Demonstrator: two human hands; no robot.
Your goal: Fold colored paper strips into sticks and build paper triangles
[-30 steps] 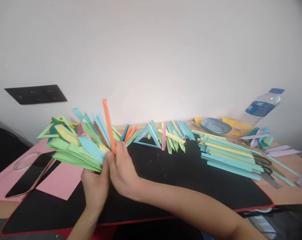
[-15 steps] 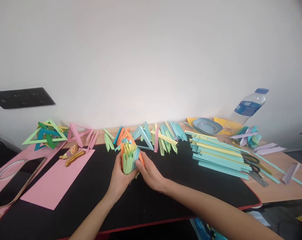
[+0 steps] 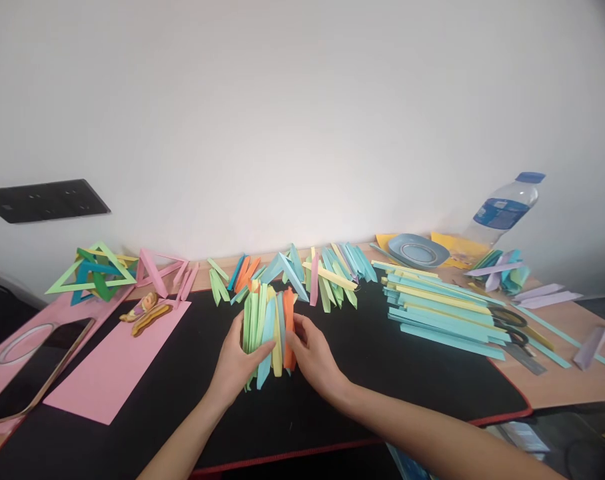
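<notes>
Head view: bundle (image 3: 276, 327) of folded paper strips is held near upright between both hands, at the middle of the black mat (image 3: 362, 367); contact with the mat can't be told. Green side is gripped by the curled left hand (image 3: 233, 355), thumb laid across the front. Orange end is pinched by the half-closed right hand (image 3: 316, 353). Pink sheet (image 3: 107, 373) is laid left, flat strips (image 3: 437, 320) are piled right.

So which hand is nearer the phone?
Left hand: it sits right of the phone, on the green side of the paper bundle; the right hand is farther right, on its orange side.
</notes>
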